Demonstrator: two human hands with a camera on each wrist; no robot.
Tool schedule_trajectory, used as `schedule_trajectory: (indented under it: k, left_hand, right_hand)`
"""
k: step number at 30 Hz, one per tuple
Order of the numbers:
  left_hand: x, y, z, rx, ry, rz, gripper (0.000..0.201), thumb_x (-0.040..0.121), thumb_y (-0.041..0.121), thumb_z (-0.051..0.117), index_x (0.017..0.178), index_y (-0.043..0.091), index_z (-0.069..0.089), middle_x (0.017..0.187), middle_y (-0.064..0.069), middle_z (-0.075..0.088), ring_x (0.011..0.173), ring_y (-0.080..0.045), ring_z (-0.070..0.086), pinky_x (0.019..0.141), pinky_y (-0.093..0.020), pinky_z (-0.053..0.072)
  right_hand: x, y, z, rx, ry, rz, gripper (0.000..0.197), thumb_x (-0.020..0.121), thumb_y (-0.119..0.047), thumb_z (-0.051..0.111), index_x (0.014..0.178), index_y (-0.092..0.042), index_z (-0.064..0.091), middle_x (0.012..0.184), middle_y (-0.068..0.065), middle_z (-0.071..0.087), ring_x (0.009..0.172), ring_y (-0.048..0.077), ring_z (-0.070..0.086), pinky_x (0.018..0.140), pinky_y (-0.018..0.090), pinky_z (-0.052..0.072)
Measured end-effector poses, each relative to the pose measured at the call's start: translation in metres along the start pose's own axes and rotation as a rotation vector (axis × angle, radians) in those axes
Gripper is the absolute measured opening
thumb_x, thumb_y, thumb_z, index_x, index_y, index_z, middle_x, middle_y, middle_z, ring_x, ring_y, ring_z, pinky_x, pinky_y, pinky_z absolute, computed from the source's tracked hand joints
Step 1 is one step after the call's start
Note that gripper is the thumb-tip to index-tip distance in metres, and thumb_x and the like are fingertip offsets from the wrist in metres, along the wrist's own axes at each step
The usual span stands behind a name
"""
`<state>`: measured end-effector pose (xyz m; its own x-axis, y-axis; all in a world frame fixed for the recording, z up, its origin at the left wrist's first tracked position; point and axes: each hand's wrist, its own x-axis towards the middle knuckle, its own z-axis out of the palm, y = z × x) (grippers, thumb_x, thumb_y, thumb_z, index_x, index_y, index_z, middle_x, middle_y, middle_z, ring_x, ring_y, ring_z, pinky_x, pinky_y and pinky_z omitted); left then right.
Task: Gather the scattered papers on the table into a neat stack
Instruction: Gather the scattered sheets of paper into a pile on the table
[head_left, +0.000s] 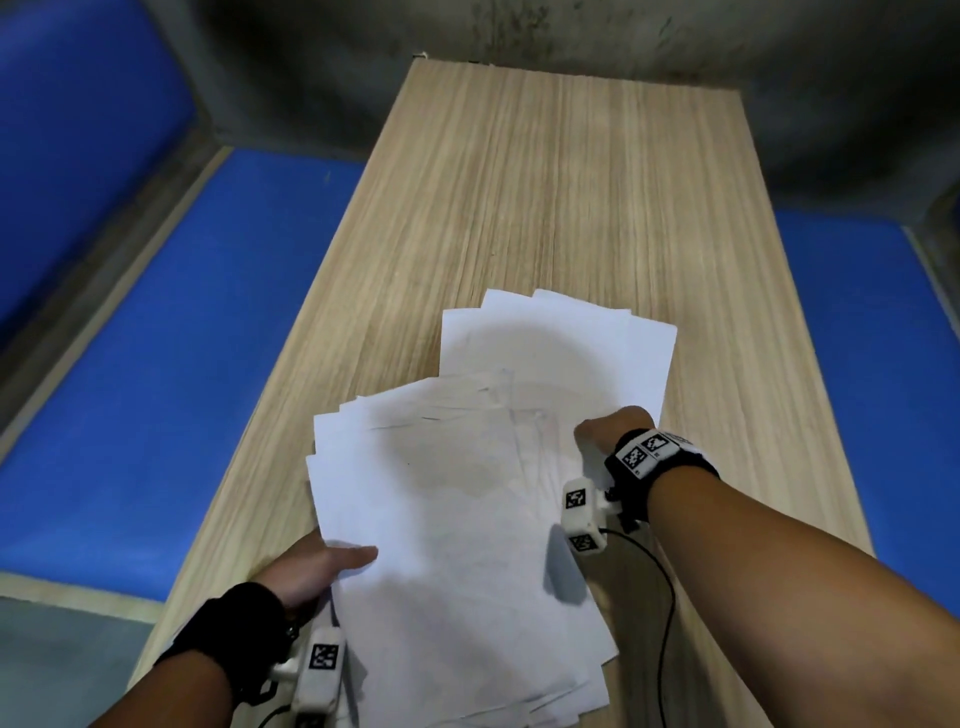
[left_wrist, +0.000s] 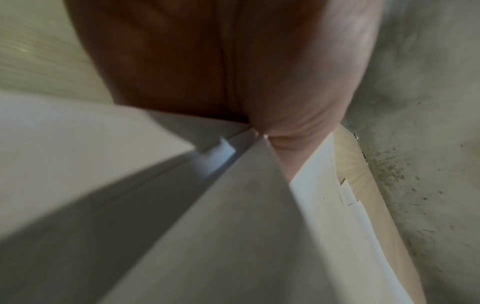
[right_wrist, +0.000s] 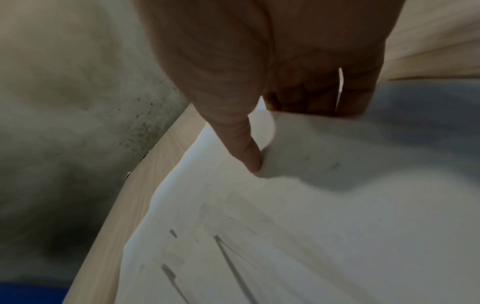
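Several white papers (head_left: 457, 499) lie fanned and overlapping on the near half of the wooden table (head_left: 545, 182). My left hand (head_left: 317, 566) grips the left edge of the near sheets, thumb on top and fingers hidden beneath. In the left wrist view the papers (left_wrist: 233, 216) wedge between thumb and palm of my left hand (left_wrist: 262, 131). My right hand (head_left: 608, 431) pinches the papers' right side, fingers curled under. The right wrist view has my right hand (right_wrist: 262, 144) with its thumb pressed onto a raised fold of the papers (right_wrist: 298, 216). Further sheets (head_left: 561, 343) stick out behind the pile.
The table's far half is bare wood, ending at a stained grey wall (head_left: 571, 31). Blue padded flooring (head_left: 197, 364) lies on both sides of the table. A black cable (head_left: 660, 597) trails from my right wrist camera across the near right part of the table.
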<state>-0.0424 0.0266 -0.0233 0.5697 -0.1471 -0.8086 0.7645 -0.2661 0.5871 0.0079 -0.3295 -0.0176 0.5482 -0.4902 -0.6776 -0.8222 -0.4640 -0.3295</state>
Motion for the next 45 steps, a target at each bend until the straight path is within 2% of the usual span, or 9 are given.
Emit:
schedule_trajectory:
  k: [5, 10, 17, 25, 30, 32, 35, 40, 45]
  left_hand:
    - [-0.005, 0.001, 0.002, -0.003, -0.01, -0.011, 0.016, 0.091, -0.004, 0.058, 0.097, -0.014, 0.068, 0.08, -0.024, 0.075, 0.045, -0.014, 0.069, 0.04, -0.011, 0.047]
    - [0.002, -0.006, -0.004, -0.004, 0.009, -0.013, 0.033, 0.076, 0.005, 0.073, 0.104, -0.012, 0.069, 0.107, -0.03, 0.071, 0.098, -0.042, 0.07, 0.096, -0.048, 0.052]
    - [0.005, -0.01, -0.003, -0.044, 0.071, 0.019, 0.031, 0.082, 0.01, 0.073, 0.109, -0.003, 0.07, 0.105, -0.02, 0.075, 0.096, -0.037, 0.072, 0.097, -0.047, 0.051]
    - [0.004, 0.003, 0.006, -0.288, 0.043, -0.014, 0.063, 0.078, 0.063, 0.064, 0.124, 0.019, 0.067, 0.122, -0.012, 0.07, 0.115, -0.035, 0.064, 0.106, -0.056, 0.042]
    - [-0.003, 0.011, 0.014, -0.199, -0.054, 0.039, 0.055, 0.079, 0.066, 0.06, 0.124, 0.035, 0.063, 0.128, 0.009, 0.064, 0.117, -0.016, 0.061, 0.105, -0.039, 0.038]
    - [0.001, 0.011, 0.02, -0.099, 0.079, 0.086, 0.043, 0.083, 0.039, 0.071, 0.122, 0.022, 0.063, 0.112, 0.007, 0.069, 0.09, -0.003, 0.068, 0.078, -0.021, 0.05]
    - [0.012, 0.008, 0.021, -0.074, 0.17, 0.114, 0.028, 0.082, 0.0, 0.071, 0.11, 0.001, 0.067, 0.094, -0.005, 0.075, 0.064, -0.01, 0.073, 0.053, -0.018, 0.054]
    - [0.023, 0.004, 0.015, -0.128, 0.164, 0.105, 0.022, 0.08, -0.004, 0.073, 0.099, 0.005, 0.069, 0.116, -0.019, 0.069, 0.097, -0.028, 0.068, 0.09, -0.034, 0.048]
    - [0.026, 0.004, 0.018, -0.134, 0.184, 0.137, 0.036, 0.081, -0.007, 0.07, 0.116, -0.007, 0.063, 0.113, -0.02, 0.068, 0.1, -0.028, 0.066, 0.095, -0.035, 0.044]
  right_hand:
    - [-0.002, -0.002, -0.002, 0.223, -0.024, -0.071, 0.011, 0.082, -0.015, 0.064, 0.085, -0.004, 0.062, 0.099, 0.014, 0.066, 0.083, 0.027, 0.061, 0.072, 0.03, 0.047]
    - [-0.028, 0.004, -0.023, 0.497, 0.229, -0.399, 0.026, 0.091, -0.018, 0.058, 0.115, -0.01, 0.064, 0.107, 0.005, 0.066, 0.099, 0.023, 0.062, 0.086, 0.031, 0.048]
    - [-0.106, 0.008, -0.068, 0.947, 0.245, -0.763, 0.018, 0.096, -0.014, 0.057, 0.111, -0.02, 0.064, 0.111, -0.003, 0.071, 0.101, 0.009, 0.068, 0.086, 0.023, 0.055]
    - [-0.112, 0.074, 0.045, 0.45, -0.15, -0.383, 0.037, 0.092, -0.033, 0.057, 0.125, -0.017, 0.058, 0.115, -0.004, 0.068, 0.109, 0.016, 0.063, 0.097, 0.038, 0.05]
    - [-0.104, 0.072, 0.08, 0.117, -0.349, -0.427, 0.032, 0.092, -0.03, 0.054, 0.121, -0.019, 0.061, 0.116, 0.0, 0.068, 0.106, 0.016, 0.062, 0.095, 0.032, 0.049]
    - [-0.094, 0.061, 0.082, -0.051, -0.403, -0.429, 0.044, 0.085, -0.048, 0.058, 0.115, -0.016, 0.065, 0.11, 0.001, 0.07, 0.1, 0.018, 0.065, 0.089, 0.032, 0.052]
    - [-0.073, 0.046, 0.066, -0.087, -0.186, -0.294, 0.064, 0.072, -0.071, 0.055, 0.096, -0.012, 0.063, 0.094, 0.003, 0.067, 0.08, 0.02, 0.062, 0.066, 0.026, 0.048]
    - [-0.028, 0.041, 0.019, 0.06, 0.405, 0.009, 0.074, 0.076, -0.053, 0.062, 0.125, -0.002, 0.039, 0.128, 0.015, 0.045, 0.117, 0.034, 0.047, 0.096, 0.045, 0.042]
    - [-0.006, 0.043, 0.003, -0.046, 0.315, 0.033, 0.057, 0.077, -0.034, 0.06, 0.121, 0.001, 0.045, 0.119, 0.019, 0.053, 0.108, 0.035, 0.055, 0.092, 0.047, 0.046]
